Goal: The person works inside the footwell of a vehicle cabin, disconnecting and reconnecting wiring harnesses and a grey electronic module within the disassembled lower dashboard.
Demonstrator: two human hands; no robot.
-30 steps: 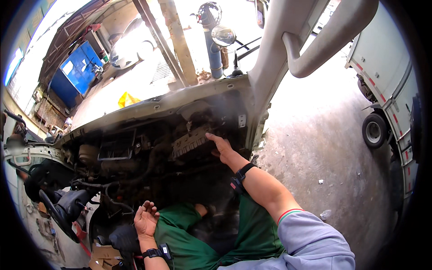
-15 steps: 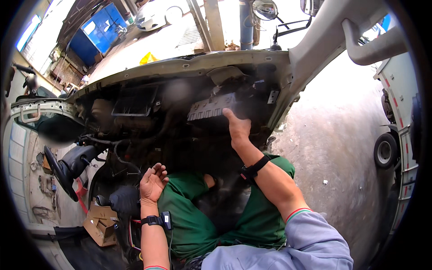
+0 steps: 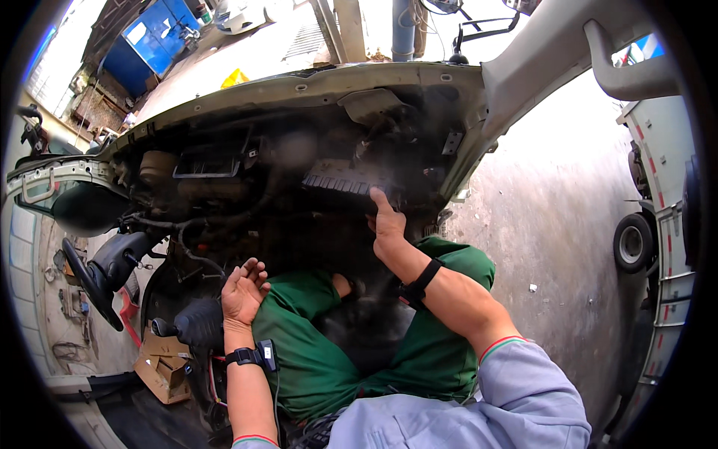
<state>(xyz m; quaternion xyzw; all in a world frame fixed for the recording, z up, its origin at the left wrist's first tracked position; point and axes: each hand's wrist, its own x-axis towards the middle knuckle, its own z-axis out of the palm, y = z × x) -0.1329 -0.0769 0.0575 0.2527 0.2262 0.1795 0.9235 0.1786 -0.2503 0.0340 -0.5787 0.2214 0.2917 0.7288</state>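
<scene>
My right hand reaches into the stripped dashboard cavity and grips the near right edge of a grey-brown ribbed housing, thumb on its face, other fingers partly hidden. My left hand hangs palm up over my left knee, fingers loosely curved and apart, holding nothing. Wiring and hoses run along the dark cavity, near a rectangular framed opening. The steering wheel and a gear lever stand left of my left hand.
A cut cardboard box lies at lower left. The windshield frame spans the top, with a pillar handle at upper right. Outside stand a white truck body with a wheel and a blue cabinet.
My view has shifted, so the dash sits higher in the picture than a second ago. My right hand stays at the ribbed housing; my left hand remains open by my knee.
</scene>
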